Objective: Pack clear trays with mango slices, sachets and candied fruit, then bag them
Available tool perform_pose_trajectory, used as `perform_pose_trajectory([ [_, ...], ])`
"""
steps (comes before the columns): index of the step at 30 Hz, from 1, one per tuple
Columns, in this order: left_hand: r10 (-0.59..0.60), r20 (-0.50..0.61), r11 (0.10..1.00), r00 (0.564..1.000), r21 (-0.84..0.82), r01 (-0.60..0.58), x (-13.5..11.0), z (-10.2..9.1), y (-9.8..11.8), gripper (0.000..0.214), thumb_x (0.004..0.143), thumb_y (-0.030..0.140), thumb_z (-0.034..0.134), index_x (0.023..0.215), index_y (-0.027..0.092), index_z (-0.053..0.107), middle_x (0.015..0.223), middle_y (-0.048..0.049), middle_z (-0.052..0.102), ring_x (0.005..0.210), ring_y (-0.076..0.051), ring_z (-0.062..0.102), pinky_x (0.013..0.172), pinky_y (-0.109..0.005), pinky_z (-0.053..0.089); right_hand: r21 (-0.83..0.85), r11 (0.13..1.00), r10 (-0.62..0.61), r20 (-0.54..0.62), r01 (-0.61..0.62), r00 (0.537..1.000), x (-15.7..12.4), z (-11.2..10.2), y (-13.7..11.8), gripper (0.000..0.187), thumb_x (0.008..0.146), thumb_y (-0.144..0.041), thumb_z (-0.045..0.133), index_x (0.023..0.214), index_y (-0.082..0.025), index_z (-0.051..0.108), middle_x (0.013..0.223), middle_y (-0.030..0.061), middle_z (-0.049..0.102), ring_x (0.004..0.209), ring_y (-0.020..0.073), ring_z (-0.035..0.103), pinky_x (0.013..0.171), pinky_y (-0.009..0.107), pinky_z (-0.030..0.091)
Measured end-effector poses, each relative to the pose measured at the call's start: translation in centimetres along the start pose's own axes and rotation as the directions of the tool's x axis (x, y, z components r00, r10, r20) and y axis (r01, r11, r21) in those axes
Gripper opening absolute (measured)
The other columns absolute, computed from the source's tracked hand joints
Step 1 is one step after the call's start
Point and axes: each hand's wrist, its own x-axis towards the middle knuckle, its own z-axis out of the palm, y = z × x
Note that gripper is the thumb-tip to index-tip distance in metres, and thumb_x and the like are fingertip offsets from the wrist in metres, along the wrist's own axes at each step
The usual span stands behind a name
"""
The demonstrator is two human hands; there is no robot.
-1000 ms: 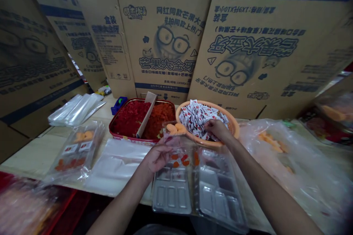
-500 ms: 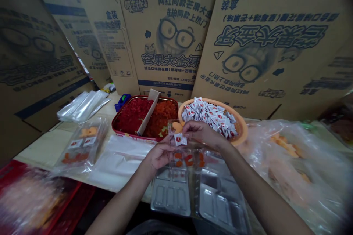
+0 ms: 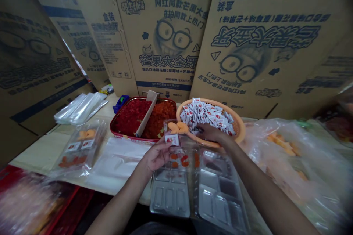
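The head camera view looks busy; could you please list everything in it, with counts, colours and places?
Cartons: several, tan with blue print, behind the table.
Table: one, pale wood, beneath these things.
Tray: one, red, mid-table, split by a cardboard divider.
Diced pieces: many, red and orange, in the tray.
Bowl: one, orange, right of the tray.
Sachets: many, white and red, in the bowl.
Tape dispenser: one, blue, behind the tray.
Plastic bags: several, clear, far left.
Blister trays: two, clear, table front.
Left hand: one, at a small clear tray.
Right hand: one, among the sachets.
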Motion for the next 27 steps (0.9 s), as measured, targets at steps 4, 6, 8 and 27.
perform_pose_trajectory([
  [4,-0.024,-0.115,1.000,0.993,0.000,0.024,0.5,0.3,-0.4,0.041,0.078,0.022,0.056,0.119,0.017,0.049,0.104,-0.0122,0.064,0.088,-0.025,0.063,0.073,-0.039,0.051,-0.019,1.000,-0.019,0.061,0.020,0.998,-0.3,0.8,0.4,0.020,0.061,-0.013,0.060,0.080,-0.018,0.065,0.070,0.0000,0.065,0.062,0.0139,0.055,0.057,0.022,0.036],
  [6,-0.011,-0.129,1.000,0.992,0.002,0.011,0.6,0.4,-0.6,0.045,0.076,0.016,0.057,0.120,0.019,0.048,0.099,-0.0101,0.065,0.085,-0.023,0.064,0.073,-0.039,0.051,-0.035,0.999,-0.015,0.030,0.016,0.999,-0.5,0.7,0.4,0.012,0.065,-0.015,0.058,0.074,-0.019,0.065,0.067,-0.0005,0.064,0.061,0.0135,0.054,0.056,0.022,0.035],
  [8,0.002,-0.136,1.000,0.991,-0.004,-0.002,0.6,0.5,-0.6,0.051,0.074,0.010,0.057,0.122,0.023,0.046,0.097,-0.0072,0.065,0.083,-0.022,0.064,0.074,-0.040,0.051,-0.049,0.999,-0.005,-0.037,0.004,0.999,-0.6,0.3,0.3,0.008,0.069,-0.019,0.055,0.068,-0.018,0.064,0.066,0.0006,0.062,0.064,0.0141,0.054,0.058,0.023,0.034],
  [27,0.040,-0.151,0.997,0.988,-0.059,-0.049,-1.8,1.4,-0.9,0.051,0.078,0.023,0.058,0.126,0.029,0.042,0.106,-0.0056,0.061,0.084,-0.021,0.064,0.079,-0.043,0.049,0.417,0.888,-0.042,-0.343,0.192,0.938,-7.2,3.3,-6.7,0.018,0.066,-0.033,0.058,0.071,-0.018,0.065,0.068,0.0018,0.058,0.062,0.0145,0.051,0.056,0.026,0.041],
])
